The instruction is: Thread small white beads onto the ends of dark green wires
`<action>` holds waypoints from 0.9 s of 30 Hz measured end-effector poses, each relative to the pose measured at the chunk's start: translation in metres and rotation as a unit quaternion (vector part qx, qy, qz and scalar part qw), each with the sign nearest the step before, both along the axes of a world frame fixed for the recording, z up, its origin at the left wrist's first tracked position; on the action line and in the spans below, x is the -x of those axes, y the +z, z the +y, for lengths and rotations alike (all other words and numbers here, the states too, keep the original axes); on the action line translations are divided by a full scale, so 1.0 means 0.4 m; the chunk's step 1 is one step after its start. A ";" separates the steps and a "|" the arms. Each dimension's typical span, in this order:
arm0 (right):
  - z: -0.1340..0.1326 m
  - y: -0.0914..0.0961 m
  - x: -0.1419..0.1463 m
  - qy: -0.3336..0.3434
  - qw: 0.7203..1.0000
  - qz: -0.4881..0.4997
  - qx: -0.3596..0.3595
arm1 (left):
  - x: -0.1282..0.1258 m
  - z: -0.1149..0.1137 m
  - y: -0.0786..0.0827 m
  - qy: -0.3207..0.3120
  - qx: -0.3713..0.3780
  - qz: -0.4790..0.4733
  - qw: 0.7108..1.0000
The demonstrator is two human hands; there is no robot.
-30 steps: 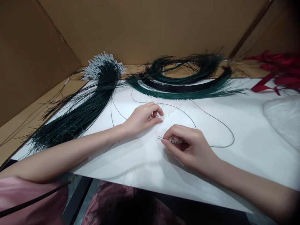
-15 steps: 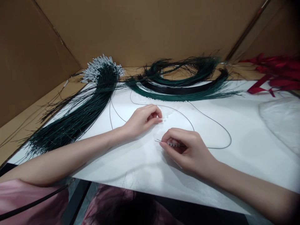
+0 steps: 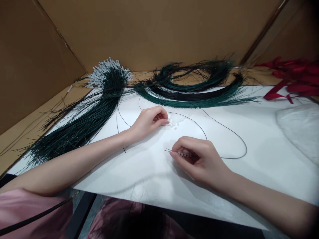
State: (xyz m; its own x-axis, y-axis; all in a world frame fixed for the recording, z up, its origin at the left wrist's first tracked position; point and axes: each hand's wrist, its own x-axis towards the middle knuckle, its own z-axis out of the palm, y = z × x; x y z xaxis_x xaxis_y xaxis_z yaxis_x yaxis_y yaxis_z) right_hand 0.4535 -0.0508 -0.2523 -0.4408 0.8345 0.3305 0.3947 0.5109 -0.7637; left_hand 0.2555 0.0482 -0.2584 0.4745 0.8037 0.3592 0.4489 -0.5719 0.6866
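My right hand is closed in a pinch on a thin dark wire. Two wire ends poke out left of its fingertips, and a short row of white beads shows inside the curled fingers. The wire loops out to the right and back behind the hand. My left hand is closed, thumb and forefinger together at the loose white beads on the white board. Whether a bead is between those fingertips is too small to tell.
A dark green wire bundle with white beaded tips lies at the left. Curved green and black wires lie at the back. Red ribbons and a clear plastic bag are at the right. Cardboard walls stand behind.
My left hand has shifted slightly left and away from me, its fingertips still at the loose beads. My right hand has hardly moved and keeps hold of the beaded wire.
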 end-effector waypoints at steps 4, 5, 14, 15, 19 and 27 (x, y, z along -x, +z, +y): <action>-0.001 0.001 0.000 0.000 1.000 -0.002 0.007 | -0.002 0.006 -0.002 -0.001 -0.002 0.015 1.000; -0.002 0.002 0.000 0.001 1.000 -0.004 0.008 | -0.003 0.007 -0.001 0.001 -0.002 0.016 1.000; -0.002 0.003 0.000 0.001 1.000 -0.004 0.007 | -0.003 0.010 0.000 0.021 -0.008 0.038 0.999; -0.002 0.003 0.000 0.001 1.000 -0.004 0.006 | -0.003 0.010 0.000 0.023 -0.007 0.040 0.999; 0.000 0.001 -0.001 0.004 1.000 -0.003 0.002 | -0.004 0.010 0.000 0.026 -0.019 0.056 0.998; -0.001 -0.002 -0.002 0.001 1.000 0.001 0.009 | 0.006 0.003 0.006 0.007 -0.031 0.010 0.999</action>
State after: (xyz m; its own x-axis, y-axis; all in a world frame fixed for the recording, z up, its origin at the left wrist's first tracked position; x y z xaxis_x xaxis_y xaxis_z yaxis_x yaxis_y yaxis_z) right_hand 0.4543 -0.0510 -0.2532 -0.4427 0.8393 0.3157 0.3925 0.4980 -0.7733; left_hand 0.2532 0.0495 -0.2561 0.4718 0.7863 0.3990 0.4701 -0.6072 0.6406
